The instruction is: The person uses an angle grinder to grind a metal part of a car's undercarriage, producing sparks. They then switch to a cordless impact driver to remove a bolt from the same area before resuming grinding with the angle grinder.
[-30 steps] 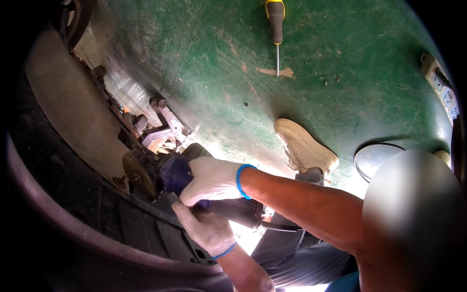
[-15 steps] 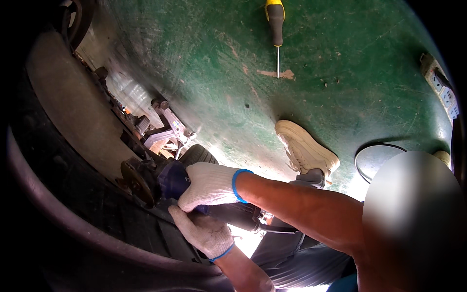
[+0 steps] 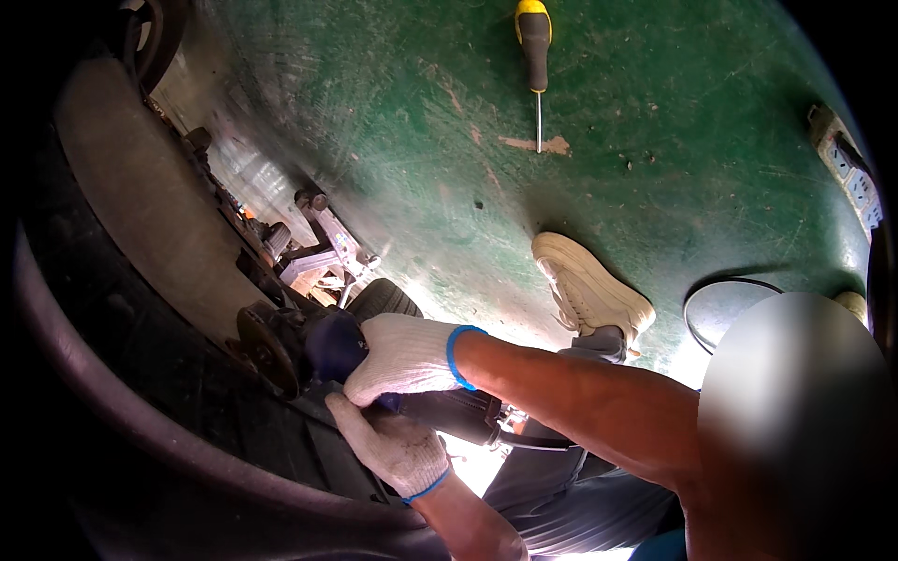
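Left of centre in the frame, both gloved hands were closed on an angle grinder [image 3: 327,351], its dark blue body running toward a round disc [image 3: 265,348] at the left. The right hand [image 3: 404,357] wrapped over the top of the body; the left hand [image 3: 391,447] gripped from below, fingers curled tight. The disc sat against the dark underside edge of a vehicle body [image 3: 140,224] that swept down the left of the frame. Judging by this, the grinding or cutting pass was under way, and the next move would call for steady pressure along that edge without letting the disc bite sideways.

Room was tight at the left, with metal brackets [image 3: 323,248] just above the disc. Open green floor [image 3: 655,140] filled the upper right, with a yellow-capped screwdriver [image 3: 535,56] at the top and the person's pale shoe [image 3: 589,290] at centre right.
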